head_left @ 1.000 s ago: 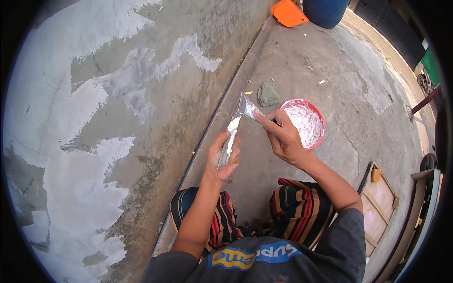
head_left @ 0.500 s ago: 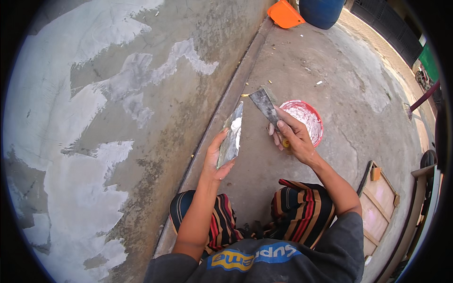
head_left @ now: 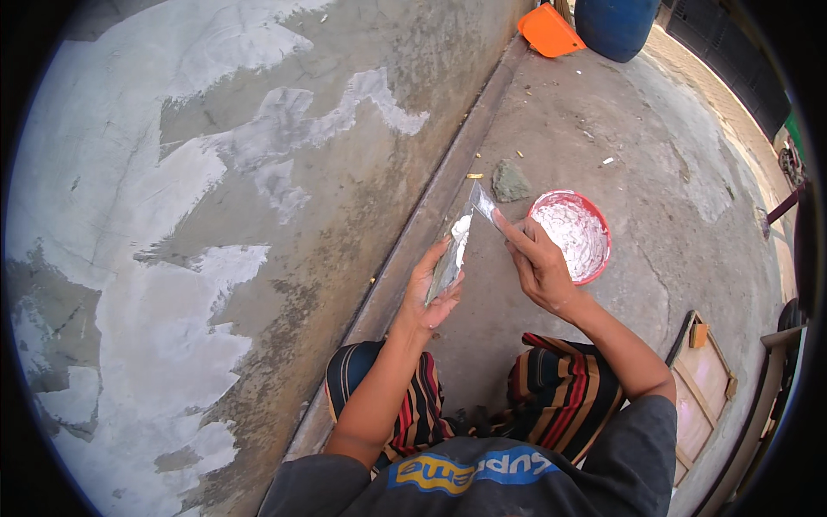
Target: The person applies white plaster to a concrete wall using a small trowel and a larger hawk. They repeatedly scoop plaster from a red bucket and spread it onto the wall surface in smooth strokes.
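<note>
My left hand (head_left: pixel 425 302) grips a flat grey plate (head_left: pixel 444 274) with a lump of white paste (head_left: pixel 461 231) along its right part. Held in my right hand (head_left: pixel 544 271), a metal putty knife (head_left: pixel 482 202) has its blade at the plate's top edge; whether they touch I cannot tell for sure. Just right of and behind that hand, a red-rimmed tub of white paste (head_left: pixel 581 241) rests on the concrete floor. On the left rises a grey wall (head_left: pixel 336 189) with pale uneven patches.
A rough stone (head_left: pixel 510 181) lies beyond the knife. An orange dustpan (head_left: pixel 549 28) and blue barrel (head_left: pixel 613 21) stand by the wall's far end. A wooden-framed board (head_left: pixel 696 388) lies at right, near dark metal framing. A gate (head_left: pixel 732 60) is farther back.
The knife has turned and come back leftward to the plate's upper edge, after being held apart from it half a second ago. The whole view has shifted slightly rightward.
</note>
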Demonstrator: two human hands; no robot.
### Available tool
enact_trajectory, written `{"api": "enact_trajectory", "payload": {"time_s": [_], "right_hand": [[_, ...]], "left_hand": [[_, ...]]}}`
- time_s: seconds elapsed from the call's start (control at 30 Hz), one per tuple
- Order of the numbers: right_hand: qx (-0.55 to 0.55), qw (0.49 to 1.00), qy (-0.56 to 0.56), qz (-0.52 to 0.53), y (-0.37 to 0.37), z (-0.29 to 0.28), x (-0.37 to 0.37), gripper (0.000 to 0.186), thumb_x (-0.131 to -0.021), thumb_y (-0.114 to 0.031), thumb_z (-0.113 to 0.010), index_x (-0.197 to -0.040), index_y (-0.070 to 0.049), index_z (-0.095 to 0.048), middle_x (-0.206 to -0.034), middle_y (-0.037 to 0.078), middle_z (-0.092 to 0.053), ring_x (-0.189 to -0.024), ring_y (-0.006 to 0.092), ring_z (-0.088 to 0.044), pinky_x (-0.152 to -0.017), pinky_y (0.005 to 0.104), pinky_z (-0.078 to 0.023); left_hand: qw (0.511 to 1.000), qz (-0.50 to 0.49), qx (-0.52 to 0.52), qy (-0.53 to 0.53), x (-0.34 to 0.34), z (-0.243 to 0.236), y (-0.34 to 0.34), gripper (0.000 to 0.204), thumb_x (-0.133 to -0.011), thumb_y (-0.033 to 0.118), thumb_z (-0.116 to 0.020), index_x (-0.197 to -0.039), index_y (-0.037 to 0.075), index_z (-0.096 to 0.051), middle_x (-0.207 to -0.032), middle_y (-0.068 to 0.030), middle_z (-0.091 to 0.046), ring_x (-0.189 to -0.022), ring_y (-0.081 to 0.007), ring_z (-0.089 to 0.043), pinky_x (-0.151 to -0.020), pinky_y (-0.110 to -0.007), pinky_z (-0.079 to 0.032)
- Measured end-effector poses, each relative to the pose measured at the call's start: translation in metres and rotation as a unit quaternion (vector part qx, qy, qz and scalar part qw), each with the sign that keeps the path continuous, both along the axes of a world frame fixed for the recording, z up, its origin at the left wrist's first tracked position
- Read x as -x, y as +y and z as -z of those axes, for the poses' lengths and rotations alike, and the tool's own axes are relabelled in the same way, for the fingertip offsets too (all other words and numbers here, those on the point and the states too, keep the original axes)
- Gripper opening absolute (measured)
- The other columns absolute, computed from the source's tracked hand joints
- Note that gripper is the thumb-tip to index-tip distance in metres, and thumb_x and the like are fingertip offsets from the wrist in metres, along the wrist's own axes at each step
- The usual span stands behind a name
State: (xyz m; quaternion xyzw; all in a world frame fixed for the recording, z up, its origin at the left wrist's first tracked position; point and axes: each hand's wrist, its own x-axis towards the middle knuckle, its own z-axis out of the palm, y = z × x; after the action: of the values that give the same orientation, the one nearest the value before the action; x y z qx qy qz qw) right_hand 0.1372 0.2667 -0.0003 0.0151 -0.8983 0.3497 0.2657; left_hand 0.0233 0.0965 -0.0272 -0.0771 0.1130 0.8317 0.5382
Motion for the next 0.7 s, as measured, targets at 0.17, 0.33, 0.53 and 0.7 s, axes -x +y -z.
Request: {"api": "enact_trajectory", "payload": {"time_s": [0.17,0.33,0.53,0.7], "right_hand": [[-0.054,0.983,-0.174,-0.023,0.028,0.03,-0.011,0.046,-0.086,-0.001,-0.054,-0.132,-0.009,-0.055,-0.077,0.017,-0.052,-0.07,0.0319,-0.052,-0.065,0.0402,-0.043],[0.054,0.965,-0.248,0.074,0.049,0.025,-0.009,0.033,-0.086,-0.008,-0.053,-0.117,-0.004,-0.061,-0.076,0.022,-0.062,-0.071,0.0382,-0.061,-0.064,0.0453,-0.045],[-0.135,0.962,-0.195,0.133,0.063,0.007,-0.022,0.025,-0.083,-0.008,-0.057,-0.105,-0.006,-0.067,-0.075,0.016,-0.062,-0.073,0.0342,-0.061,-0.069,0.0424,-0.047],[-0.319,0.937,-0.063,0.127,0.048,-0.009,-0.02,0.026,-0.076,-0.01,-0.066,-0.101,-0.015,-0.072,-0.081,0.006,-0.063,-0.078,0.0241,-0.06,-0.092,0.0443,-0.04]], "left_hand": [[0.995,-0.032,0.034,0.093,0.01,-0.012,-0.004,0.033,-0.099,0.02,-0.048,-0.126,0.0,-0.049,-0.069,-0.0052,-0.054,-0.044,-0.0098,-0.05,-0.033,-0.019,-0.039],[0.943,-0.065,0.182,0.272,0.016,-0.008,0.001,0.037,-0.097,0.022,-0.054,-0.128,0.003,-0.047,-0.112,-0.0051,-0.062,-0.092,-0.0113,-0.063,-0.075,-0.028,-0.053],[0.857,-0.105,0.308,0.4,0.022,0.01,-0.001,0.05,-0.1,0.016,-0.046,-0.142,-0.001,-0.027,-0.129,-0.0117,-0.051,-0.116,-0.0178,-0.052,-0.098,-0.031,-0.042],[0.823,-0.114,0.355,0.429,0.015,0.001,0.003,0.048,-0.1,0.016,-0.044,-0.142,0.0,-0.027,-0.131,-0.0146,-0.048,-0.118,-0.0184,-0.05,-0.1,-0.032,-0.04]]}}
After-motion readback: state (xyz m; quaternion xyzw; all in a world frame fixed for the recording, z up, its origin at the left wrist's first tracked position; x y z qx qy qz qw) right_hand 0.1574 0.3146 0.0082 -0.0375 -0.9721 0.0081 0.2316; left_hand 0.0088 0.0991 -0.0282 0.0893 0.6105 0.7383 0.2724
